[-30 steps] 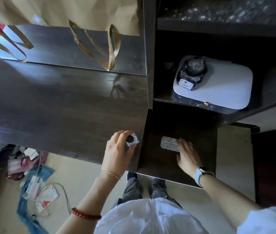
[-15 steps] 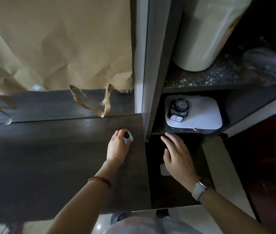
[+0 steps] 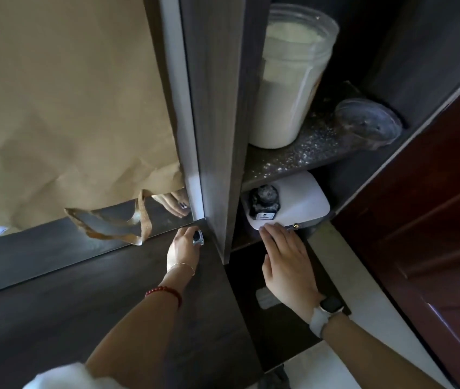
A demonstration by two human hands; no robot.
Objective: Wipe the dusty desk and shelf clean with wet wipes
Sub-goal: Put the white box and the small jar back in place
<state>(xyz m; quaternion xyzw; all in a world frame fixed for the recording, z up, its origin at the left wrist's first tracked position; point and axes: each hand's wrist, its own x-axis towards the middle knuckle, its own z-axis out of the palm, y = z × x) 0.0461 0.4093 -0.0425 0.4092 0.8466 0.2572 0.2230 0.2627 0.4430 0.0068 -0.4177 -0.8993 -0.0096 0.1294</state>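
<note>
Left hand [image 3: 183, 249] is pinching a small clear case [image 3: 198, 237] between thumb and fingers, holding it on the desk [image 3: 54, 290] right at the back corner, against the shelf's upright panel [image 3: 214, 136]. Right hand [image 3: 286, 265] is lying flat, fingers straight and together, fingertips [image 3: 272, 230] touching the front edge of a white box [image 3: 301, 203] in the lower shelf bay. A dusty black bottle [image 3: 264, 202] is standing on that box. On the shelf [image 3: 301, 153] above, white powder is lying scattered beside a clear jar [image 3: 290, 80] and a dusty lid [image 3: 367, 126]. A blister pack [image 3: 264, 297] is lying on the low ledge, partly hidden under the right wrist. A paper bag [image 3: 63, 108] is standing at the back of the desk. No wipe in view.
</note>
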